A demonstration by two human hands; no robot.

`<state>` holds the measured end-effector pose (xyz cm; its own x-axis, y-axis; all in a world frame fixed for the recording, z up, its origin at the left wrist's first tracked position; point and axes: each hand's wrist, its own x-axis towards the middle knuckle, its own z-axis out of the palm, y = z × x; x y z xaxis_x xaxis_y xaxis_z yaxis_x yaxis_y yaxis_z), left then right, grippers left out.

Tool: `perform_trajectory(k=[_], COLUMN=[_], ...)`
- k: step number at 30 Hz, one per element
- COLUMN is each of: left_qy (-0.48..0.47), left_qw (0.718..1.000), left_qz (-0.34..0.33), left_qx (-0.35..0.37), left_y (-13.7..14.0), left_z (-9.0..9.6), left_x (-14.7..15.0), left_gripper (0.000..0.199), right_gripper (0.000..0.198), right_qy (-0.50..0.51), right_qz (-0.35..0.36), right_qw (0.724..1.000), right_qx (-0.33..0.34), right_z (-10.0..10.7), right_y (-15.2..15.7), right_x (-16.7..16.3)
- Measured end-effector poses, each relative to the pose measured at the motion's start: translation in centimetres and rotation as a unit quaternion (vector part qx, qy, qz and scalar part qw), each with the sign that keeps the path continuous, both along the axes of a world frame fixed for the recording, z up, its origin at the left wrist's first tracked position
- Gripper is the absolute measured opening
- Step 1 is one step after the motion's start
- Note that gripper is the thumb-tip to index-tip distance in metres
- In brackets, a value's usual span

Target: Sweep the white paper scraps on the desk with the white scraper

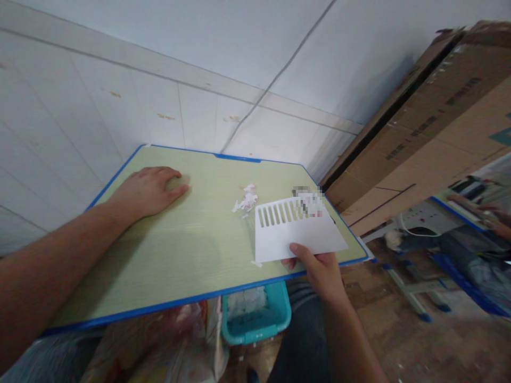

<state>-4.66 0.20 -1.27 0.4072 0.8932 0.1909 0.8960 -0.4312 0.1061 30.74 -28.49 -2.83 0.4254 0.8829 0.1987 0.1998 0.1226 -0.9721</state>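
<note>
My right hand [319, 271] pinches the near edge of a white card [295, 236] with a row of long slots cut along its far side, thumb on top and fingers beneath. The card is held over the right part of a pale green desktop [191, 244] with a blue rim. My left hand [149, 189] rests on the desktop at the left, thumb apart from the fingers, holding nothing. Between the hands lies a small heap of torn white and pinkish paper scraps [248, 199]. A blurred-out patch hides what is at the card's far right corner.
Below the desk's front edge stands a teal plastic basket [257, 335] with whitish material inside. A large cardboard box [399, 133] leans at the right by the wall. A cable [275, 80] runs down the wall. Further right, part of another person shows at another desk [459, 210].
</note>
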Motion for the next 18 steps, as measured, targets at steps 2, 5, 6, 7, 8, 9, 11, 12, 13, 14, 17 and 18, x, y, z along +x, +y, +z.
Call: perform_trajectory(k=[2, 5, 6, 7, 8, 9, 11, 12, 13, 14, 17, 18], left_qy=[0.001, 0.0, -0.002, -0.006, -0.009, -0.013, -0.016, -0.016, -0.016, -0.017, -0.024, -0.025], left_qw=[1.0, 1.0, 1.0, 1.0, 1.0, 1.0, 1.0, 1.0, 1.0, 1.0, 1.0, 1.0], left_qz=[0.002, 0.008, 0.01, 0.011, 0.013, 0.014, 0.015, 0.015, 0.014, 0.013, 0.007, 0.005], left_qx=[0.003, 0.011, 0.014, 0.016, 0.018, 0.018, 0.016, 0.015, 0.014, 0.013, 0.012, 0.012], left_y=[0.0, 0.2, 0.3, 0.3, 0.4, 0.5, 0.5, 0.5, 0.5, 0.5, 0.5, 0.4], left_z=[-0.1, -0.3, -0.3, -0.4, -0.4, -0.5, -0.5, -0.4, -0.4, -0.3, -0.2, -0.1], left_x=[-0.1, -0.3, -0.3, -0.3, -0.3, -0.3, -0.3, -0.3, -0.3, -0.3, -0.3, -0.3], left_gripper=[0.09, 0.09, 0.089, 0.087, 0.087, 0.086, 0.088, 0.088, 0.088, 0.088, 0.087, 0.086], right_gripper=[0.04, 0.035, 0.034, 0.032, 0.032, 0.031, 0.031, 0.031, 0.031, 0.03, 0.028, 0.029], right_qy=[0.009, 0.014, 0.016, 0.02, 0.024, 0.028, 0.027, 0.023, 0.02, 0.02, 0.031, 0.032], right_qz=[-0.013, -0.004, -0.001, 0.002, 0.004, 0.007, 0.026, 0.04, 0.052, 0.059, 0.047, 0.034], right_qw=[1.0, 1.0, 1.0, 1.0, 1.0, 1.0, 0.999, 0.999, 0.998, 0.998, 0.998, 0.999], right_qx=[0.011, -0.001, -0.007, -0.011, -0.012, -0.011, -0.014, -0.018, -0.022, -0.025, -0.021, -0.02], right_z=[0.1, 0.4, 0.5, 0.6, 0.7, 0.7, 0.6, 0.5, 0.4, 0.3, 0.2, 0.2], right_y=[-0.1, -0.2, -0.3, -0.3, -0.3, -0.3, -0.3, -0.3, -0.2, -0.1, -0.1, -0.1], right_x=[-0.3, -0.5, -0.5, -0.4, -0.3, -0.1, 0.3, 0.5, 0.7, 0.8, 0.9, 1.0])
